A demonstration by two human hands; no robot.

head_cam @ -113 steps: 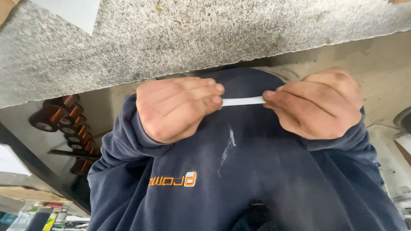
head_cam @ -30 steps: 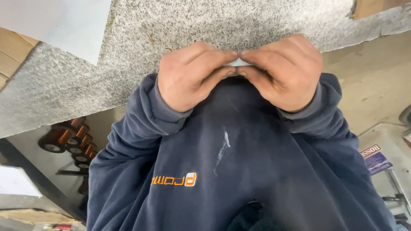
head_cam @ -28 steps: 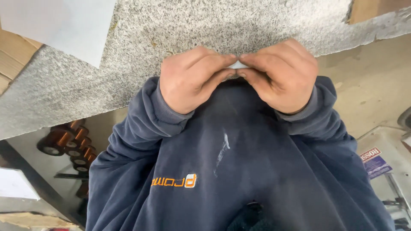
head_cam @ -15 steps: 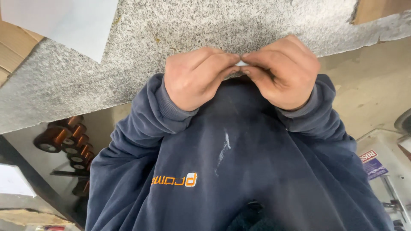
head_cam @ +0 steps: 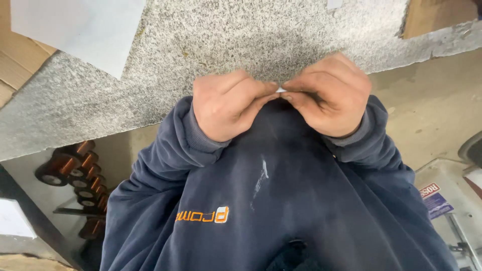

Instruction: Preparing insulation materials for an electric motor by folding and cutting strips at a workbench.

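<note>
Head view, left hand (head_cam: 228, 103) and right hand (head_cam: 329, 93) pinching small white strip (head_cam: 280, 90), blue-and-red label (head_cam: 436, 199) lower right

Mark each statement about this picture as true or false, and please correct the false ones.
1. Both hands pinch a small white piece between their fingertips. True: the left hand and the right hand meet on the white piece.
2. The hands are held in front of a grey speckled stone slab. True: the granite slab lies just beyond them.
3. The person wears a red jacket. False: it is a dark blue sweatshirt.
4. Copper wire spools sit on top of the slab. False: the spools are below the slab, at the lower left.
5. A white sheet lies on the slab at the upper left. True: the white sheet is there.
</note>
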